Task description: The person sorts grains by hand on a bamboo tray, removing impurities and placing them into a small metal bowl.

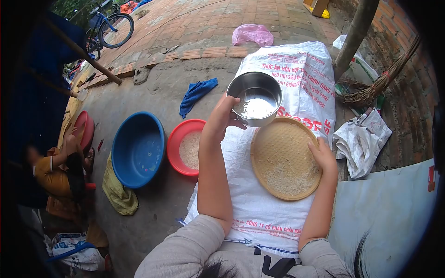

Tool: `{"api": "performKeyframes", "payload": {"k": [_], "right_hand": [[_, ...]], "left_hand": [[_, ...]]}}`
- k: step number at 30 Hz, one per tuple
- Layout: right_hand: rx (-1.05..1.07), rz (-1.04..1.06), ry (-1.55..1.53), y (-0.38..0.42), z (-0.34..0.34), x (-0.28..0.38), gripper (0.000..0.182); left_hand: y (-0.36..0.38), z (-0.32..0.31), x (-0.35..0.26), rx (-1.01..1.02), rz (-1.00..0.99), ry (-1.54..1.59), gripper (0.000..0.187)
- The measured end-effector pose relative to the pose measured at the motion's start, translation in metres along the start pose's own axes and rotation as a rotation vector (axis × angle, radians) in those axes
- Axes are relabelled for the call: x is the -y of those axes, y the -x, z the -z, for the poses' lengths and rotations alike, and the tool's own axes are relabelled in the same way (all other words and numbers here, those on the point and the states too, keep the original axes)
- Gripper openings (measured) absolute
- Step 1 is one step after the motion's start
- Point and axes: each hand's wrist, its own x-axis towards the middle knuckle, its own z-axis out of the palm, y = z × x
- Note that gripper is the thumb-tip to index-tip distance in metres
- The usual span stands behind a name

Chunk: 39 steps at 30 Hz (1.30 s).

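Note:
My left hand (225, 118) grips the near rim of a shiny steel bowl (256, 98), held tilted above the far edge of a round woven bamboo tray (283, 157). A few grains lie inside the bowl. My right hand (322, 155) holds the tray's right rim. Pale rice grains are spread over the tray, thickest at its near side. The tray hovers over a white printed sack (296, 78) laid flat on the ground.
A red basin (178, 139) with rice and a larger blue basin (138, 149) sit left of the sack. A blue cloth (197, 94) lies beyond them. Another person (58, 169) crouches at far left. Crumpled white bags (361, 139), a broom (378, 83) and a brick wall are on the right.

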Motion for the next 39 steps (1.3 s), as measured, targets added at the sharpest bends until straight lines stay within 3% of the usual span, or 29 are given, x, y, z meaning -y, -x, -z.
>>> {"api": "performKeyframes", "payload": {"k": [2, 4, 6, 7, 9, 11, 13, 16, 17, 20, 22, 30, 35, 39], "right_hand": [[0.11, -0.027, -0.125, -0.003, -0.007, -0.006, 0.057], [0.058, 0.005, 0.054, -0.005, -0.011, -0.004, 0.049], [0.016, 0.014, 0.048, -0.005, -0.008, -0.002, 0.045], [-0.027, 0.022, 0.039, -0.006, -0.006, -0.001, 0.04], [-0.047, 0.023, -0.015, -0.006, -0.003, -0.001, 0.037], [-0.064, 0.024, -0.069, -0.006, -0.002, -0.001, 0.033], [-0.097, 0.029, -0.13, -0.007, 0.0, 0.003, 0.028], [-0.089, 0.048, -0.158, -0.009, 0.002, 0.011, 0.027], [-0.087, 0.048, -0.161, -0.011, 0.0, 0.011, 0.027], [-0.074, 0.049, -0.18, -0.014, -0.004, 0.01, 0.027], [-0.09, 0.071, -0.179, -0.016, -0.006, 0.008, 0.028], [-0.068, 0.063, -0.202, -0.014, -0.003, 0.011, 0.03], [-0.088, 0.08, -0.191, -0.013, -0.002, 0.009, 0.029], [-0.098, 0.056, -0.215, -0.012, 0.0, 0.01, 0.028]], "left_hand": [[0.0, 0.005, -0.001, -0.077, 0.001, 0.028, 0.042], [-0.004, 0.01, 0.004, -0.151, -0.046, 0.154, 0.039], [-0.016, 0.026, 0.017, -0.247, -0.061, 0.455, 0.04], [-0.022, 0.034, 0.027, -0.244, -0.062, 0.456, 0.04], [-0.033, 0.045, 0.04, -0.525, -0.109, 0.624, 0.042], [-0.052, 0.066, 0.07, -0.56, -0.165, 0.67, 0.047], [-0.057, 0.07, 0.087, -0.799, -0.168, 0.675, 0.052], [-0.085, 0.106, 0.147, -0.827, -0.02, 0.746, 0.057], [-0.088, 0.1, 0.149, -0.907, 0.041, 0.75, 0.04], [-0.093, 0.103, 0.164, -0.952, 0.128, 0.822, 0.041], [-0.106, 0.129, 0.197, -0.849, 0.146, 0.862, 0.052], [-0.106, 0.105, 0.196, -0.854, 0.039, 0.638, 0.057], [-0.101, 0.077, 0.189, -1.108, 0.054, 0.284, 0.046], [-0.112, 0.105, 0.229, -0.913, 0.094, 0.138, 0.039]]}}
